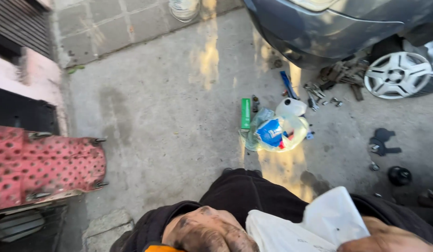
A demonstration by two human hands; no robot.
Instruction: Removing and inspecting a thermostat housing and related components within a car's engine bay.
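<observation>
A soft white crumpled cloth (pixel 314 226) is held low in the picture, over the dark trouser legs. It is pinched by the right hand (pixel 389 238), whose grip is closed on its edge, though only part of that hand is seen. The left hand (pixel 209 231) is black with grease and is curled just beside the cloth; it cannot be told whether its grip has hold of anything.

The cloth could be dropped if greasy fingers slip, and it would be dirtied on the rough grey concrete floor (pixel 169 116).

Past the cloth, a shiny crinkled plastic bag (pixel 277 133), a flat green box (pixel 245 113) and small metal tools (pixel 314 93) are seen. Farther off, a round silver hubcap (pixel 397 74) lies by the dark car (pixel 328 28).
</observation>
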